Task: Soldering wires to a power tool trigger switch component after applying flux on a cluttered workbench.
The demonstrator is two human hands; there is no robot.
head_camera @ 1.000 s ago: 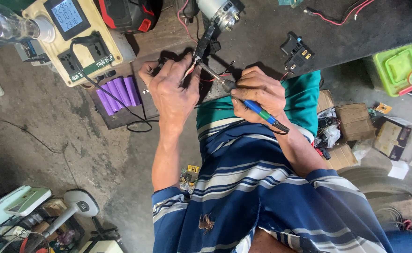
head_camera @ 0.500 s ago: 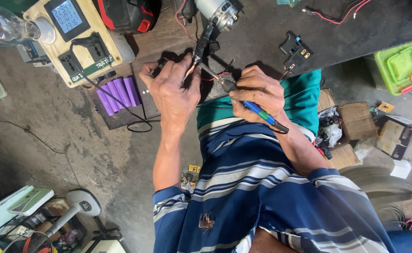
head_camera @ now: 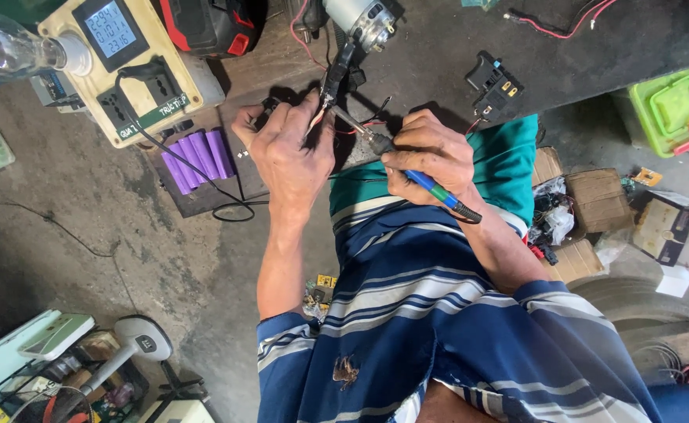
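Since a second ago the soldering iron (head_camera: 407, 168), gripped in the right hand (head_camera: 431, 157), stays on the wires (head_camera: 321, 113) pinched by the left hand (head_camera: 290, 153) near the bench's (head_camera: 438, 63) front edge.

The left hand (head_camera: 290, 153) hides whatever its fingers pinch. Above both hands, the motor (head_camera: 358, 19) is cut off by the top edge. The soldering iron (head_camera: 407, 168) tip's contact point is too small to tell.
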